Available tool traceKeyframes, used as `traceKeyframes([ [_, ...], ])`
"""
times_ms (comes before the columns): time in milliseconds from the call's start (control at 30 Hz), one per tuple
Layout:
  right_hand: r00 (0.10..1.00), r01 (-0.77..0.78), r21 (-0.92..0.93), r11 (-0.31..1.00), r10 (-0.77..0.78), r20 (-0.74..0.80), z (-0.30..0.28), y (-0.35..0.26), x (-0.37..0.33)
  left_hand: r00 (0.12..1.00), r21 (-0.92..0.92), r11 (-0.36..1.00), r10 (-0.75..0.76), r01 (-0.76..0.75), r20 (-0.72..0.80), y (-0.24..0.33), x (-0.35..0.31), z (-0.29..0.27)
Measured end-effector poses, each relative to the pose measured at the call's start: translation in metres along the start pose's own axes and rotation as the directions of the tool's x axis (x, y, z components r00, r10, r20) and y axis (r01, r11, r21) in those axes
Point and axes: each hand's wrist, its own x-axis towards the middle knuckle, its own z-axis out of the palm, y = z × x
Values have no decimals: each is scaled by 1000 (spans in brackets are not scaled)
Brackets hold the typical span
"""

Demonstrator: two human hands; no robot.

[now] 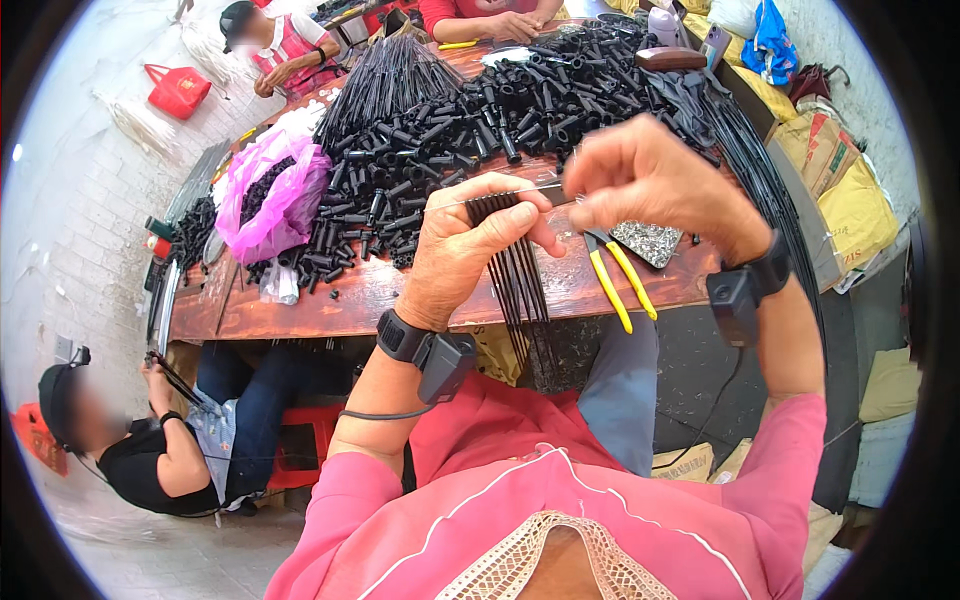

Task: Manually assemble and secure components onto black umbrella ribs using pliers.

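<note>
My left hand (465, 245) is closed around a row of thin black rods (520, 300) that look like umbrella ribs, their long ends hanging below the table edge. Across their upper ends, between thumb and forefinger, runs a thin wire (445, 206). Its right end reaches the fingertips of my right hand (650, 185), which is raised, curled in a pinch and slightly blurred. Under the right hand lie pliers (620, 280) with yellow handles, beside a heap of small silvery metal pieces (648, 240).
Black tubular plastic parts (400, 150) are heaped over the wooden table (330, 315). A pink plastic bag (265, 200) of small black parts stands left; a bundle of black rods (390, 85) lies behind. Co-workers sit across the table and at the left (160, 450). Yellow sacks (855, 215) stand right.
</note>
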Motion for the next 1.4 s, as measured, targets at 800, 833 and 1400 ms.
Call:
traceKeyframes([
  [800, 827, 562, -440, 701, -471, 306, 109, 88, 19, 991, 978, 183, 105, -98, 80, -148, -13, -44],
  [833, 776, 630, -446, 635, -491, 397, 116, 88, 13, 995, 984, 166, 90, -64, 49, -147, -14, -42],
  [1400, 959, -258, -911, 322, -32, -283, -69, 127, 47, 999, 999, 42, 30, 11, -12, -132, -12, -27],
])
